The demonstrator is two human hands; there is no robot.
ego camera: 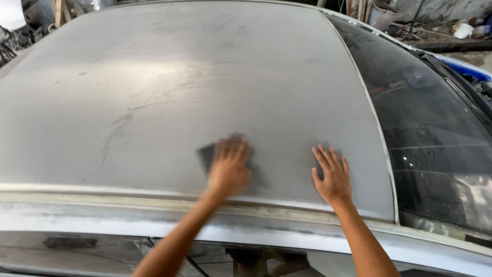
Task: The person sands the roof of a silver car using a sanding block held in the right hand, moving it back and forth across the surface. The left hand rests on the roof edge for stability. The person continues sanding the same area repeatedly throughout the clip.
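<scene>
While I watched through the head camera, my left hand lay flat on a dark sanding sheet, fingers spread and pressing it down against the roof. That hand was blurred, and so was the sheet, so I could not tell how much of the sheet sat under the palm; only its dark corner showed on the side away from the windscreen. The sheet was touching the roof, close to the roof's near edge and about midway along it.

My right hand was open too, palm down on the bare roof with the fingers fanned out, holding nothing. It rested nearer the windscreen than the left hand did, apart from the sheet, and close to the pale seam where the roof meets the glass.

The roof itself was dull grey and matt, marked with curved swirl lines and a few darker smudges above the sheet. Along the roof's near edge ran a lighter strip of scuffed metal, and below that a side window. Beyond the roof's far edge I made out scrap and timber, too cluttered to tell apart.
</scene>
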